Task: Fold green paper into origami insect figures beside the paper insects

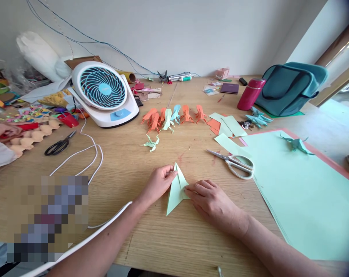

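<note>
A pale green sheet of origami paper [175, 194], folded to a point at its far end, lies on the wooden table in front of me. My left hand [159, 180] pinches its upper left edge near the tip between thumb and fingers. On the other side, my right hand [210, 200] has its fingers closed together at the paper's right corner; the thumb is mostly hidden. Scissors with white handles [237, 164] lie beyond my right hand. Farther back stands a row of folded orange paper figures [186, 114], with a green one [152, 143] nearer.
Large green paper sheets [304, 192] cover the right side, a folded teal figure [298, 145] on them. A white fan [103, 92], black scissors [59, 145] and a white cable [97, 154] occupy the left. Another person's hand [7, 130] shows at the left edge. A pink bottle [251, 94] stands by a teal bag [286, 90].
</note>
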The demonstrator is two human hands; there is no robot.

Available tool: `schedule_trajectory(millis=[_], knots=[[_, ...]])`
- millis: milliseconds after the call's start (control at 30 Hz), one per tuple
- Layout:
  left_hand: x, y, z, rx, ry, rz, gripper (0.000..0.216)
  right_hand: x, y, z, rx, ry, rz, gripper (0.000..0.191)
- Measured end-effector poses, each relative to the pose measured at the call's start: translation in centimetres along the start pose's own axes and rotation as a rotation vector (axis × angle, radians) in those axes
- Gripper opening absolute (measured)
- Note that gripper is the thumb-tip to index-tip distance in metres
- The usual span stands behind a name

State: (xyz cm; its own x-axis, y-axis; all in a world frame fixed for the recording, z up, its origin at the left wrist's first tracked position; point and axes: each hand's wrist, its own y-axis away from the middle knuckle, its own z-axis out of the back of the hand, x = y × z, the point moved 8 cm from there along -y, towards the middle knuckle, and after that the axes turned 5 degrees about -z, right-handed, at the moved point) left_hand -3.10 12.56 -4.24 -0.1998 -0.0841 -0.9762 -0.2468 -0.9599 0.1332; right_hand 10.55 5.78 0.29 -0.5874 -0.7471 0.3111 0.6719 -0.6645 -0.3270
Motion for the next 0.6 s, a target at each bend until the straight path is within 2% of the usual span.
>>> schedule_trajectory(millis=[100,167,433,500,600], knots=[[0.4,0.2,-0.8,0.078,0.098,0.077,0.035,-0.2,0.0,-0.4,0.028,0.02,0.0,0.022],[0.6,0.3,-0.9,0.086,0.074,0.094,0.035,-0.2,0.1,-0.5,0.041,0.026,0.005,0.022],[0.1,0.1,0.3,-0.086,-0.135,-0.003,0.024,-0.5,1.2,-0.3,0.091,0.194,0.103,0.022],[0.0,0.1,0.4,-0.112,-0.158,-0.019,0.023,-0.6,1.4,-0.1,0.082,0.222,0.064,0.021],[0.1,0.3,0.5,-0.142,-0.15,-0.016,0.022,-0.9,1.5,0.2,0.017,0.261,-0.071,0.024]])
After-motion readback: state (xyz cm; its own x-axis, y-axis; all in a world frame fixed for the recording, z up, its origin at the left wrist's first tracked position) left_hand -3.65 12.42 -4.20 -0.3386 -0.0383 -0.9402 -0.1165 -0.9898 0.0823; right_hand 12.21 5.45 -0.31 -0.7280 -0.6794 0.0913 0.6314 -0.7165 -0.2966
